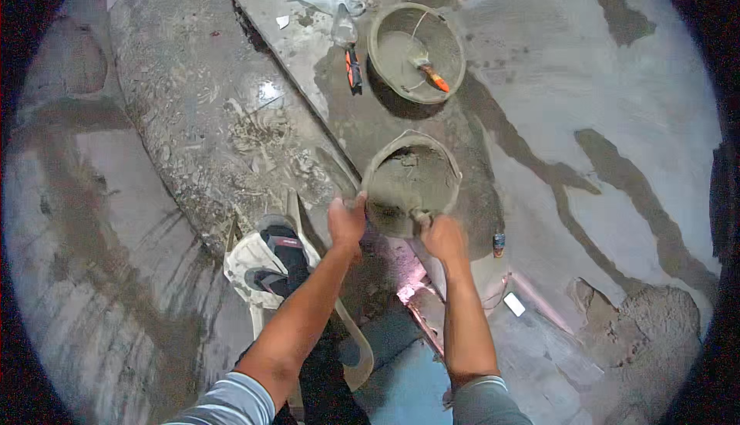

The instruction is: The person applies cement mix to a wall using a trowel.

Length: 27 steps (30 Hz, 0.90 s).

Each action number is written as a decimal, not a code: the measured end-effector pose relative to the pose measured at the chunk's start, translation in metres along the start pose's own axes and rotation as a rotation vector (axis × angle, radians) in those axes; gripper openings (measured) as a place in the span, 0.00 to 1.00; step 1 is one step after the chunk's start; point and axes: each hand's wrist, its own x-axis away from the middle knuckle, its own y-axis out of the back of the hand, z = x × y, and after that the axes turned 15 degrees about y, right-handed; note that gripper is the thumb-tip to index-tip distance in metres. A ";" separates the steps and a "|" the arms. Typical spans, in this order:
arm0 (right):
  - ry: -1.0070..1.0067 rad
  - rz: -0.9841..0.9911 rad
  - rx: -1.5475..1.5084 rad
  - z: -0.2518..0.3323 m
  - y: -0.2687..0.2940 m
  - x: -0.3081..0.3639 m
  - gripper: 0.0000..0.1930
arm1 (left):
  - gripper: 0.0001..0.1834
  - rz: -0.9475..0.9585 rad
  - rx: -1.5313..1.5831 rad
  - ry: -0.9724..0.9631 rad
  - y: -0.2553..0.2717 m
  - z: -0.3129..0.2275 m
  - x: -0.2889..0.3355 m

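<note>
The left hand [347, 222] pinches the left rim of a round bucket [376, 166], thumb at the edge. The bucket sits mid-view, nearer the person than a wide tub [455, 76]; its grey wall is smeared, with wet, lumpy grey mix [420, 190] inside, darker in patches. The right hand [444, 237] curls at the near rim; what it pinches cannot be told.
</note>
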 end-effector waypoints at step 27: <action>-0.218 -0.662 -1.530 0.046 -0.120 -0.009 0.18 | 0.29 0.136 -0.145 -0.061 0.030 -0.001 -0.034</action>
